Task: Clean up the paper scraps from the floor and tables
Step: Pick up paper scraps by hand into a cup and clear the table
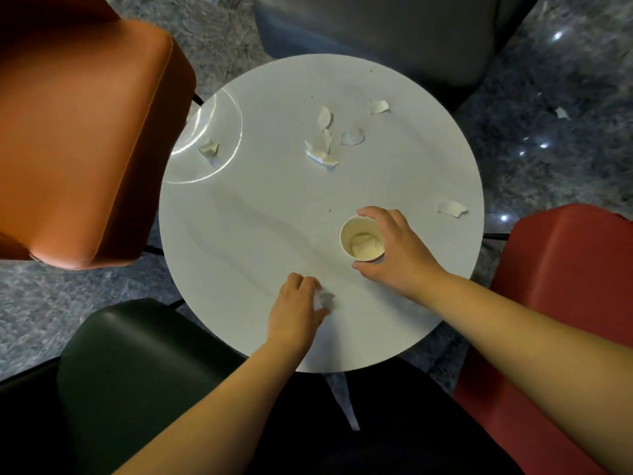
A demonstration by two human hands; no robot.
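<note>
On the round white table [260,214] stands a white paper cup [363,238] with a scrap inside; my right hand [394,252] grips it from the right, thumb and fingers curled round its rim. Near the front edge my left hand [296,310] pinches a small white paper scrap [325,299] against the tabletop. Several torn scraps lie farther back: a cluster [322,149] at the middle, one [378,106] at the far side, one [209,149] at the left, one [451,208] near the right edge. Another scrap [561,113] lies on the floor at the right.
Chairs ring the table: an orange one [78,132] at the left, a dark green one [137,368] at the front left, a red one [561,286] at the right, a grey one [376,32] at the back. The floor [548,166] is grey marble.
</note>
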